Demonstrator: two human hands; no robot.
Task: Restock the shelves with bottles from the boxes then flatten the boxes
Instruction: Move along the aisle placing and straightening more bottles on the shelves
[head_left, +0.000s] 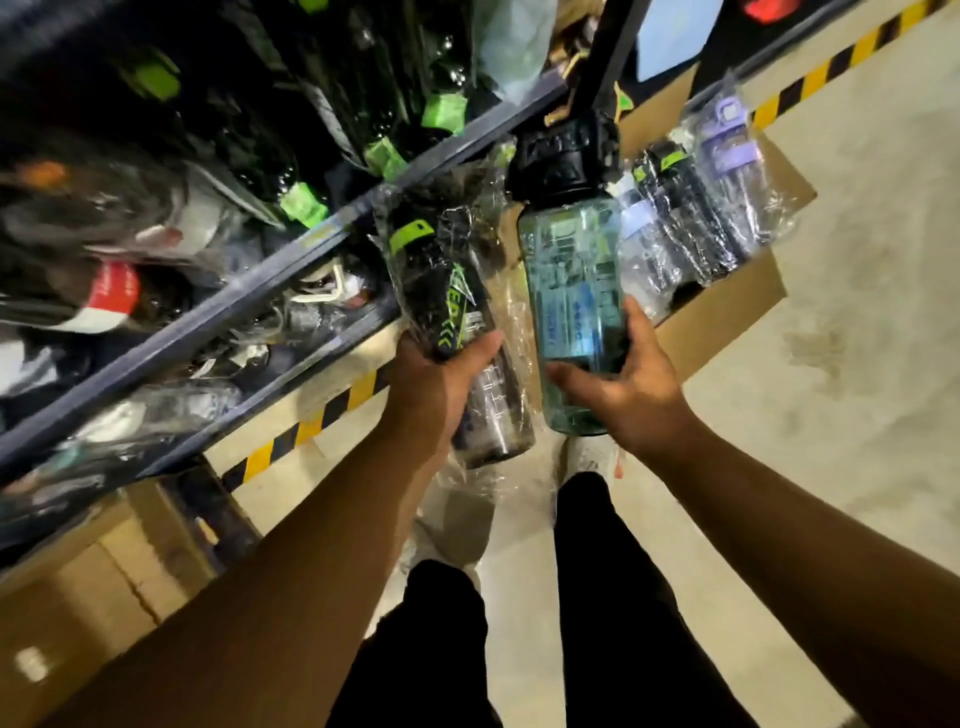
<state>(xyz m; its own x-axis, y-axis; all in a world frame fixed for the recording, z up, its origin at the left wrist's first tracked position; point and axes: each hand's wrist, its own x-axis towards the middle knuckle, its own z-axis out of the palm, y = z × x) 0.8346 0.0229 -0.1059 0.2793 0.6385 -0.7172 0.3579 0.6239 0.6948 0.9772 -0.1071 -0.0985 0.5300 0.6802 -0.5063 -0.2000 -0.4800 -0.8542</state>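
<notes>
My left hand (441, 384) grips a black bottle with green markings (447, 291), wrapped in clear plastic, close to the shelf's front rail. Beside it, my right hand (623, 384) holds a clear teal bottle with a black lid (571, 280), upright and unwrapped. Beyond both hands an open cardboard box (727, 317) sits on the floor with several wrapped bottles (691, 208) in it, black-green and purple. The metal shelves (249, 291) at left are packed with wrapped black-green bottles.
A yellow-black hazard stripe (311, 426) runs along the floor under the shelves. More cardboard boxes (88, 597) lie at lower left beneath the bottom shelf. My legs and shoes stand on the concrete floor (831, 364), which stretches out to the right.
</notes>
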